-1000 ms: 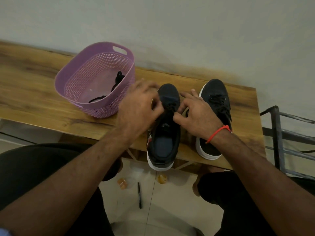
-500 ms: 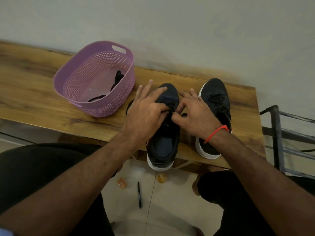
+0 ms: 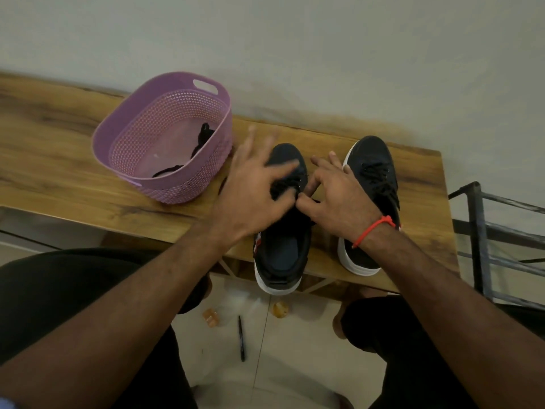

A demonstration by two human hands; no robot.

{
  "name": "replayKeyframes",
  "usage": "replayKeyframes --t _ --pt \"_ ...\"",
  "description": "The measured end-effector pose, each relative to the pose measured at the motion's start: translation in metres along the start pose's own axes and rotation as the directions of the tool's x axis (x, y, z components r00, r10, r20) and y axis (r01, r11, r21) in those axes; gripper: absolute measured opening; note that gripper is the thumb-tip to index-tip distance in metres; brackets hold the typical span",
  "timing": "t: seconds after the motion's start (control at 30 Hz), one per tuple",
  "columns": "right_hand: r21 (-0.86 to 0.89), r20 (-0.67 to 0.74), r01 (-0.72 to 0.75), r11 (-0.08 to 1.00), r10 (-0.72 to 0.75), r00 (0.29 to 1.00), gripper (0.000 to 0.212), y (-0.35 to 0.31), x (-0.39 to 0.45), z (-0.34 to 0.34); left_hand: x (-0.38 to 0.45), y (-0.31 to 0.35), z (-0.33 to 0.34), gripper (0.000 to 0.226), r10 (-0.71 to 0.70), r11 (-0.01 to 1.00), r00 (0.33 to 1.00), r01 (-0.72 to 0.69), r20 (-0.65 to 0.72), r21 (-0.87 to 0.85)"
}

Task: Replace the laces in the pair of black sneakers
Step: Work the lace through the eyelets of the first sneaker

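Two black sneakers with white soles stand side by side on the wooden table [image 3: 59, 160], toes toward the wall. The left sneaker [image 3: 281, 255] is partly laced. My left hand [image 3: 250, 193] lies over its front with fingers spread and blurred, and its thumb and forefinger pinch the black lace [image 3: 284, 185]. My right hand [image 3: 336, 193], a red thread at its wrist, pinches the same lace at the eyelets with thumb and forefinger, the other fingers stretched out. The right sneaker [image 3: 368, 154] is laced in black; my right hand hides its inner side.
A purple perforated basket [image 3: 165, 184] stands left of the shoes and holds another black lace [image 3: 203, 137]. A dark metal rack [image 3: 483, 231] stands past the table's right end. A pen [image 3: 241, 338] and small orange bits lie on the floor between my knees.
My left hand has opened out from a curled grip and spread its fingers over the left sneaker's toe. My right hand has stayed at the eyelets.
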State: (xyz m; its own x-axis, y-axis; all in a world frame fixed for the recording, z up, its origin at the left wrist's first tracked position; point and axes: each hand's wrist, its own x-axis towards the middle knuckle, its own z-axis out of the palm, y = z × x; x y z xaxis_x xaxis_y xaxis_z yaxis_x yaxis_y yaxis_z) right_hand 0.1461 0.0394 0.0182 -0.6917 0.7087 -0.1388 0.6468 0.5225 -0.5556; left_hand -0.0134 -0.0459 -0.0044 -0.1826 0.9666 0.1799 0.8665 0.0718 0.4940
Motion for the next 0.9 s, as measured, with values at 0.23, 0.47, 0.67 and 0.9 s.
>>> replayKeyframes --t 0.23,0.47,0.67,0.9 --pt "-0.011 -0.02 0.009 1.0 -0.009 1.0 0.012 0.0 -0.001 0.003 -0.009 -0.001 0.012 0.017 0.105 0.97 0.989 -0.08 -0.101 0.232" --pt "-0.007 -0.022 -0.005 1.0 0.005 1.0 0.012 -0.001 -0.001 0.001 0.003 -0.011 -0.021 0.012 -0.338 0.935 0.854 0.254 -0.396 -0.249" --pt "-0.007 -0.04 0.004 1.0 -0.005 0.999 0.012 0.001 -0.001 0.003 -0.005 0.0 0.002 0.032 0.031 0.995 0.999 -0.028 -0.035 0.098" --pt "-0.026 -0.045 0.014 1.0 -0.015 0.999 0.015 0.001 -0.001 0.006 -0.011 0.002 0.013 0.019 0.13 0.946 0.987 -0.094 -0.098 0.309"
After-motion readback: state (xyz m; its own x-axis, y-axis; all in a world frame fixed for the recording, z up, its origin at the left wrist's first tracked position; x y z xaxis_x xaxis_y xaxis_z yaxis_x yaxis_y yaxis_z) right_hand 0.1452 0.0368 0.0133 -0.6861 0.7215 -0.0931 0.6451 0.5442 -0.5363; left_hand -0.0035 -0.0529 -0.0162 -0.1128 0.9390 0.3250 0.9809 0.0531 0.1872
